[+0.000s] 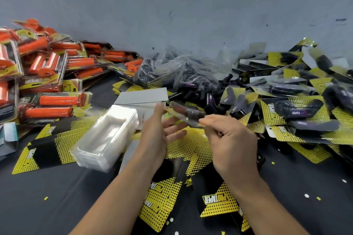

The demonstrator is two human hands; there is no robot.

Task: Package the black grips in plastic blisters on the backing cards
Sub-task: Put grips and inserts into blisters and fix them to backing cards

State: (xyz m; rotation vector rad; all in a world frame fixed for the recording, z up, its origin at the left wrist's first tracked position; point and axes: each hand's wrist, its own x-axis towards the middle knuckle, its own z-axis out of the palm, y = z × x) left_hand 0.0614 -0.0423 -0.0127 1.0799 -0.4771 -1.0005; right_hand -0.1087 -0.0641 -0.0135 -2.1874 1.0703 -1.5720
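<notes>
1 clear blister point(178, 111) with a black grip point(189, 113) inside, blurred, held above the bench point(47, 206) between both hands. The right hand point(232, 141): fingers curled, pinching the blister's right end. The left hand point(157, 133): fingers spread straight, thumb against the left end. Underneath lie yellow-black backing cards point(191, 187); at left, a stack of empty blisters point(107, 137); beyond, loose black grips point(210, 99)
</notes>
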